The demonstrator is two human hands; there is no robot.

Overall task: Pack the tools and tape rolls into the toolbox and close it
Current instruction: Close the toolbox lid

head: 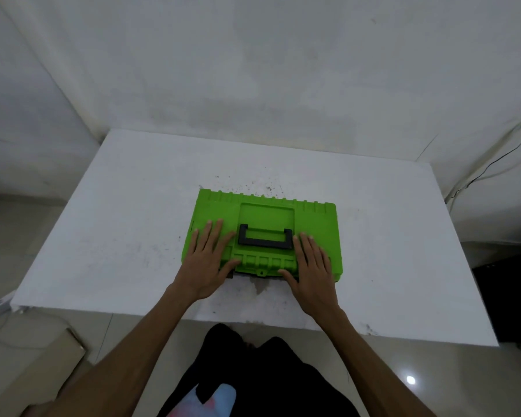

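Toolbox (262,218) is sitting lid-down near the middle of the white bench (103,236), bright green with a black carry handle (265,237) folded flat on top. No tools or tape rolls left out that I can see, so I'd say packing is done and we're at the closing step.

Both hands are flat on the lid, either side of the handle. Left hand (206,260) has its fingers spread straight, thumb down by the front edge. Right hand (312,266) is the same, thumb reaching toward the front latch strip (263,261). Neither grip is wrapped around anything, just open palms pressing on the lid.

Next move is probably snapping the front latch shut, since a dark gap still shows under the lid's front edge. Needs even downward pressure so the lid seats first.

No brand, label or readable writing anywhere on the box that I can make out.
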